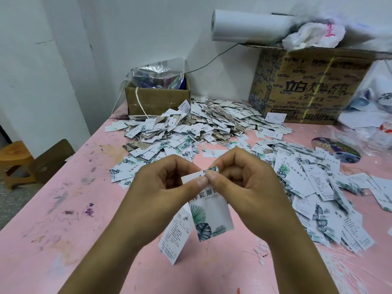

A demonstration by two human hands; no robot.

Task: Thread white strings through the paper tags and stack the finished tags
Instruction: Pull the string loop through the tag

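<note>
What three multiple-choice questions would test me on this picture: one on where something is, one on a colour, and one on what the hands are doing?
1. Where does the small cardboard box stand?
A) at the far side of the table, behind the heap of tags
B) on the floor
C) on a chair

2. What colour is the table top?
A) green
B) pink
C) black

3. What are the left hand and right hand doing?
A) lying flat on the table
B) pinching the top of a tag together
C) holding scissors

Answers:
1 A, the box sits on the table beyond the heap.
2 B, the bare surface is pink.
3 B, the thumbs and fingertips of both hands meet on the tag's upper edge.
</note>
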